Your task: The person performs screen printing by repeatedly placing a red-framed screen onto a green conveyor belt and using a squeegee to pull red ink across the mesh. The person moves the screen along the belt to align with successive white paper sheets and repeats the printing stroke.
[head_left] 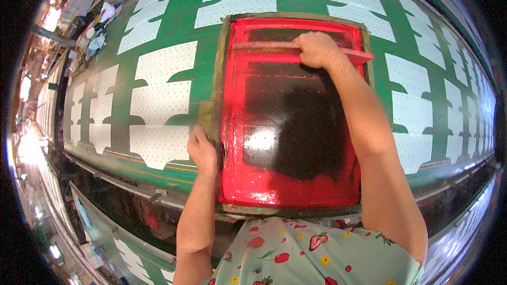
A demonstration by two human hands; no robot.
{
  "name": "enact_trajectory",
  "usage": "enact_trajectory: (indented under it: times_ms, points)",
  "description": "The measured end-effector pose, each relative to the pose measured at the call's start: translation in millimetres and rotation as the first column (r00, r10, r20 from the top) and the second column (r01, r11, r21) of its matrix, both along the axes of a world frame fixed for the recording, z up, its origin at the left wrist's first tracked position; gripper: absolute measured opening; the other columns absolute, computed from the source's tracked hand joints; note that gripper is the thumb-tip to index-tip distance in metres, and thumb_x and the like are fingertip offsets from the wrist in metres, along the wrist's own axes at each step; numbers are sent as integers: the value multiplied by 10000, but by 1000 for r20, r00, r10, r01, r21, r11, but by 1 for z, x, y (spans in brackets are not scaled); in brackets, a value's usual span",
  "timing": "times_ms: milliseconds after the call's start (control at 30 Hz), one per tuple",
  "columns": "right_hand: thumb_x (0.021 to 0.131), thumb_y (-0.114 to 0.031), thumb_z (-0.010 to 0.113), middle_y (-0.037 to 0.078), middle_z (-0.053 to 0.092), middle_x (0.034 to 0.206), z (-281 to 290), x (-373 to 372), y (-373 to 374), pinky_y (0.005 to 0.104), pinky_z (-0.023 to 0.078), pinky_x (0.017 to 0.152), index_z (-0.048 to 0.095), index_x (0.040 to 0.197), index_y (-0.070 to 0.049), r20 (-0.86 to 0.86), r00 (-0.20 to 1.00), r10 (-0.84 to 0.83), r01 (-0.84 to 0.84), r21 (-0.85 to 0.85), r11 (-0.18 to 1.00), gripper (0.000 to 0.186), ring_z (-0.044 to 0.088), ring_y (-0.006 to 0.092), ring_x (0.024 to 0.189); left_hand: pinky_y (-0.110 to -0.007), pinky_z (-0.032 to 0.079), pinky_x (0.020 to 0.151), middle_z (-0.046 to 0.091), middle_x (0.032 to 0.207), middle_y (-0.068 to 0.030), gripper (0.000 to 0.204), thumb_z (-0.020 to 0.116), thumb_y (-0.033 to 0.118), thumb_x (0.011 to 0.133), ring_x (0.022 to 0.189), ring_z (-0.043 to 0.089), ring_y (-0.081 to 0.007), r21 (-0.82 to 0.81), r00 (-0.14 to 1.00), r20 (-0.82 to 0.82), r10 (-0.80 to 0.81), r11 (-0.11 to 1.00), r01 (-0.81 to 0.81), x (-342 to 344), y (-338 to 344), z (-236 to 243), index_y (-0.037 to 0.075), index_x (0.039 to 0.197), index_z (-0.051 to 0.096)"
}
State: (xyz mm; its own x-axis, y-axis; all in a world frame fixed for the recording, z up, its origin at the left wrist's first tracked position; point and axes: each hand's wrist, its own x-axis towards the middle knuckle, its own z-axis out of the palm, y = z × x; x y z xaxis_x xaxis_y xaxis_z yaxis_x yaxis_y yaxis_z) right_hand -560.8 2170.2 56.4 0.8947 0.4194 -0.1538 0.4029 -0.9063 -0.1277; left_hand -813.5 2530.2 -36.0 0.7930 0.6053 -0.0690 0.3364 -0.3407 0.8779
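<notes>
A screen printing frame (218, 76) lies flat on the green table in front of me, its mesh (317, 105) smeared with wet red ink around a dark middle. My right hand (318, 50) is closed around a long red squeegee (266, 48), which spans the mesh crosswise near the far end. At the left side of the frame, my left hand (203, 150) grips an olive-brown block (206, 116) on its edge; the thumb shows and the other fingers are mostly hidden.
White dotted cut fabric pieces (161, 103) lie in rows on the green table (182, 55), on both sides of the frame. A metal rail (174, 199) runs along the near edge. Cluttered cloths and containers (95, 37) stand at the far left.
</notes>
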Motion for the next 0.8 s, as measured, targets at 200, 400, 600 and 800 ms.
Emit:
enact_trajectory:
  times_ms: [200,400,600,800]
  points:
    - [847,-131,696,179,822,999,4,-144,17,566,641,886,841,1068,-150,-3,1000,20,-20,-7,1000,265,800,415,994,-474,530,849,773,965,-233,601,510,419,1189,880,680,-291,-49,996,63,-59,997,62,2,8,-8,-121,1048,733]
    - [846,-101,689,149,804,1069,-1,-282,38,539,651,869,828,1194,-175,-47,998,35,-35,-3,999,381,799,391,997,-457,523,879,763,1012,-211,577,564,430,1170,926,671,-285,-86,990,66,-125,988,131,8,23,-25,-102,1057,759]
    - [843,-109,719,152,770,1001,-1,-397,58,500,660,787,815,1099,-146,0,1000,6,-6,60,998,276,798,371,933,-457,561,934,798,1081,-244,529,887,386,936,998,749,-321,-178,980,132,-151,969,173,1,18,-17,-102,1092,759]
    - [908,-134,697,173,755,1016,-7,-467,70,491,612,890,759,1047,-74,202,978,-47,4,207,978,163,775,367,998,-430,585,913,814,1091,-186,442,973,192,824,968,767,-286,-200,973,122,-197,955,219,1,21,-23,-66,1118,768]
